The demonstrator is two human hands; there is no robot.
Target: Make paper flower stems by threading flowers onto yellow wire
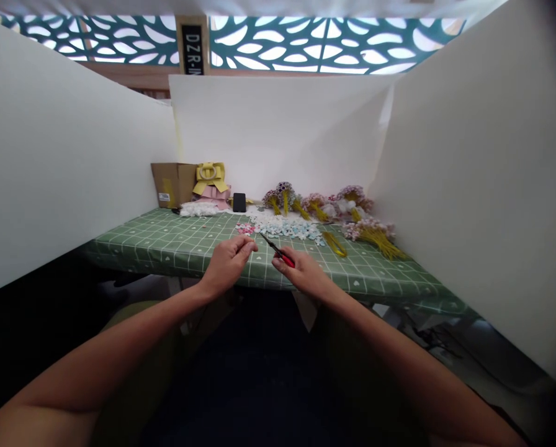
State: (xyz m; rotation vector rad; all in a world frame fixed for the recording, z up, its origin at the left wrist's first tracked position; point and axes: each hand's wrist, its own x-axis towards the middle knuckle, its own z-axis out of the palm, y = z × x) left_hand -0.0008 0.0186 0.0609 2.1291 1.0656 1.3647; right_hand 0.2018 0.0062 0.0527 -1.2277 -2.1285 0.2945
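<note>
My right hand point(306, 270) grips red-handled pliers point(278, 252) whose dark tip points up and left toward my left hand point(229, 259). My left hand's fingers are pinched together near the tool's tip; whatever they hold is too small to make out. Both hands hover over the near edge of the green checked tablecloth point(166, 242). Just beyond them lies a scatter of small white, blue and pink flower pieces point(282, 226). A loop of yellow wire stems point(334, 243) lies to the right of the pieces.
Bunches of small flowers on yellow stems point(371, 233) lie at the back right. A cardboard box point(173, 183), a yellow and pink bow point(210, 183) and a black phone point(239, 202) stand at the back left. White partition boards point(468, 186) enclose three sides of the table.
</note>
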